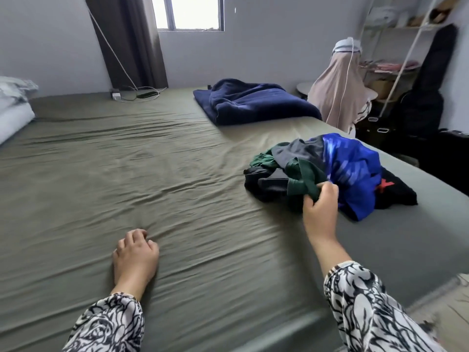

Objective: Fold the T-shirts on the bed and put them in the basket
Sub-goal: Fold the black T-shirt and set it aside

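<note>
A heap of T-shirts lies on the right side of the bed (127, 161), which has an olive-green sheet. On top is a dark green T-shirt (302, 174), beside it a bright blue one (352, 171), with a black one bearing a red mark (396, 191) underneath. My right hand (321, 207) reaches into the heap and pinches a fold of the dark green T-shirt. My left hand (135, 252) rests on the sheet near the front, fingers loosely curled, holding nothing. No basket is in view.
A folded navy blanket (253, 102) lies at the far side of the bed. White bedding (12, 107) sits at the left edge. A charger with cables (132, 95) lies by the wall. To the right stand a draped chair (340, 90), shelves and a black bag (426, 80).
</note>
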